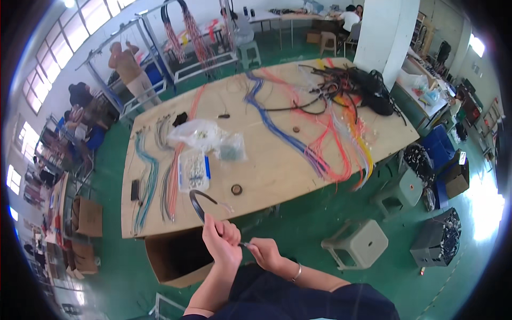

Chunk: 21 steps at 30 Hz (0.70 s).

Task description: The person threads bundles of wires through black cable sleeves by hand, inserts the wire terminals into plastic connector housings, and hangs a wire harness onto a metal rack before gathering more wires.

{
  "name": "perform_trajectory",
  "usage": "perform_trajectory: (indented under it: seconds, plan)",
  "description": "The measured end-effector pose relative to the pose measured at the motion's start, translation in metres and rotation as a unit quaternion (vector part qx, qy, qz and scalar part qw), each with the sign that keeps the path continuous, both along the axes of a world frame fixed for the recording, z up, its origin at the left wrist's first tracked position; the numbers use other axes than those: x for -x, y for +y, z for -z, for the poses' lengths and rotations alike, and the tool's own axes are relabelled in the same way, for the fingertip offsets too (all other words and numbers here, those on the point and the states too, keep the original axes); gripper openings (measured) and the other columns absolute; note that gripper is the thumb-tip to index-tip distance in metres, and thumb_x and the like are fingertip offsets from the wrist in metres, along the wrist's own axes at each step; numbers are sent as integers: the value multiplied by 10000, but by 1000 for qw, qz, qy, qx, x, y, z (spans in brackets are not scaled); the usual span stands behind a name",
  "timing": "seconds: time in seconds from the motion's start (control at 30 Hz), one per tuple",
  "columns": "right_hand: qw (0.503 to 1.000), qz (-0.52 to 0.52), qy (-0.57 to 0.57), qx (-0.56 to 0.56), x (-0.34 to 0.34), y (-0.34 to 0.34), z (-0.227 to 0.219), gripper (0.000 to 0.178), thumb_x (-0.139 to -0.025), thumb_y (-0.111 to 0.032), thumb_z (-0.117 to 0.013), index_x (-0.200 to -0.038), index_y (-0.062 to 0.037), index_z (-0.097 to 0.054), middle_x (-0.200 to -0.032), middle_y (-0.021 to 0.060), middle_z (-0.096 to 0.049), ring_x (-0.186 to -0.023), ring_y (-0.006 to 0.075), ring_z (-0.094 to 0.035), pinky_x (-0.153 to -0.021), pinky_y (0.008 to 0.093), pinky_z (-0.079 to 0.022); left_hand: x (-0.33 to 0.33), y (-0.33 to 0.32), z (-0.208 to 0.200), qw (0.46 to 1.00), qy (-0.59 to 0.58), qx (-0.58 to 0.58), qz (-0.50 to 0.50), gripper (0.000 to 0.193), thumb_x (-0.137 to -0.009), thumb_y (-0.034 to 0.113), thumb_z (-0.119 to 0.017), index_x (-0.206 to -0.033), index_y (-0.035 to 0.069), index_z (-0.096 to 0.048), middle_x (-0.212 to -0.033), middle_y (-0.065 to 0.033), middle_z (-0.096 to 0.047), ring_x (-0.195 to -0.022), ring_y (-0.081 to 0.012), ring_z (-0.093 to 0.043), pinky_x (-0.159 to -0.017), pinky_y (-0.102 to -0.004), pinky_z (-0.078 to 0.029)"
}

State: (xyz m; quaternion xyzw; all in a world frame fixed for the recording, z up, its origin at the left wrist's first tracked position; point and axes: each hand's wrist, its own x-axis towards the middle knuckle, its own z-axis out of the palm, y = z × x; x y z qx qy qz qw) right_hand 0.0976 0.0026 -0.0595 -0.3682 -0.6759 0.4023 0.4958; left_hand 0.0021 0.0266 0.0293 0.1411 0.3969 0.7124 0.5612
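My left hand (223, 240) is closed in a fist around a black cable or sleeve (196, 202), just off the near edge of the wooden table. The cable arcs up over that edge, and thin pale wire ends show at its tip. Close beside it, my right hand (265, 253) pinches the short dark end that comes out below the left fist. Fingers hide most of the part between the hands. Nearest on the tabletop are a brown tape roll (236, 189) and a clear bin with a blue edge (193, 172), holding small white parts.
Bundles of teal wires (148, 184), red wires (173, 181) and blue wires (280, 136) lie across the table (256, 197). Black tubing (341, 80) is heaped at the far right. Below stand an open cardboard box (160, 264) and a plastic stool (368, 246). People work farther off.
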Motion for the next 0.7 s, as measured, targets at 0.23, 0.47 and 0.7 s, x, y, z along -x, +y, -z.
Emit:
perform_trajectory:
  seconds: [0.23,0.47,0.7]
  plan:
    - [987,71,-46,-138,-51,2,-53,269,-796,-229,-531,-617,-38,-468,-505,89,-405,-437,266,-439,-413,330,-345,-39,-16,-37,960,62,-248,111,382,-905,317,-305,-597,94,-267,-420,-1,-215,-346,-97,-194,-327,-251,-183]
    - [988,55,9,-144,-70,6,-81,338,-854,-319,-431,-681,-29,-450,-537,64,-416,-437,198,-416,-435,272,-338,-54,27,-65,935,-173,-150,270,384,-899,369,-307,-609,122,-265,-442,13,-217,-361,-85,-164,-338,-239,-164]
    - [971,220,-68,68,-63,-6,-56,251,-885,-168,-360,-712,1,-428,-561,78,-468,-480,165,-454,-475,283,-371,-77,71,-13,921,-186,-43,340,392,-868,434,-360,-623,135,-293,-464,37,-202,-369,-70,-173,-345,-225,-140]
